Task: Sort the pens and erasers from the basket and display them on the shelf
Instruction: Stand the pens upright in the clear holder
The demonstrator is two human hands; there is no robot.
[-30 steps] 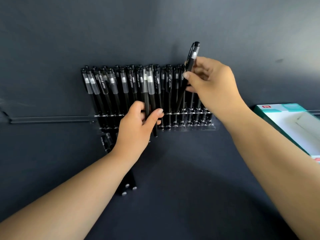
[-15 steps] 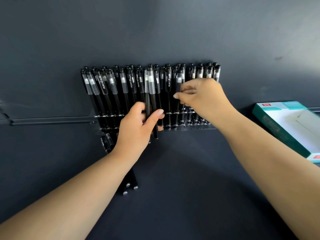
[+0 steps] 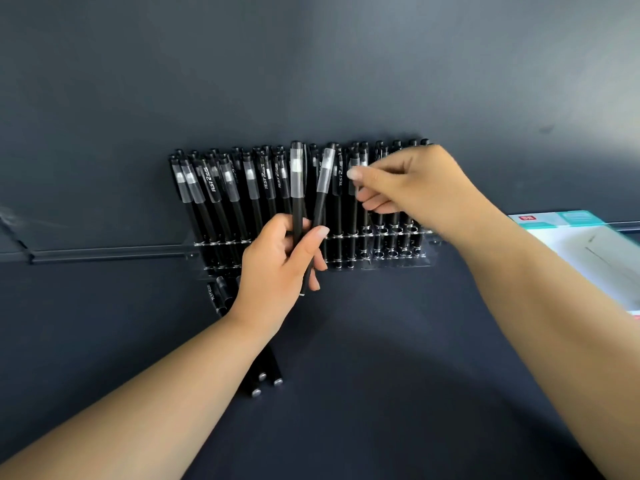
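While both bare forearms reach up from the bottom corners across a dark surface (image 3: 398, 393), the left hand (image 3: 277, 271) rises from the lower left with its wrist straight and its palm turned inward. Its fingers are curled closed around 2 black pens (image 3: 306, 202), the thumb (image 3: 304, 251) pressed across their barrels from the front; the clear caps stand above the fingertips, 1 upright and 1 leaning right. Below that forearm, a few loose pens (image 3: 268, 377) lie on the surface, their silver ends nearest the camera, and more pens (image 3: 218, 296) lie just left of the wrist.

The right hand (image 3: 415, 188) comes in from the lower right, arm stretched diagonally, knuckles up. Its index finger (image 3: 374, 173) points left and its thumb (image 3: 375, 204) sits just under it, the 2 drawn close at the capped top of a racked pen (image 3: 354, 188); whether they grip it cannot be told. The other fingers are folded behind.

Beyond both sets of fingers, the clear acrylic rack (image 3: 398, 265) holds rows of black pens (image 3: 221, 195) upright, caps up, standing on a dark shelf rail (image 3: 104, 254) that runs off to the left. Right of the right forearm lies a teal-edged box (image 3: 581, 237), partly cut off by the frame.
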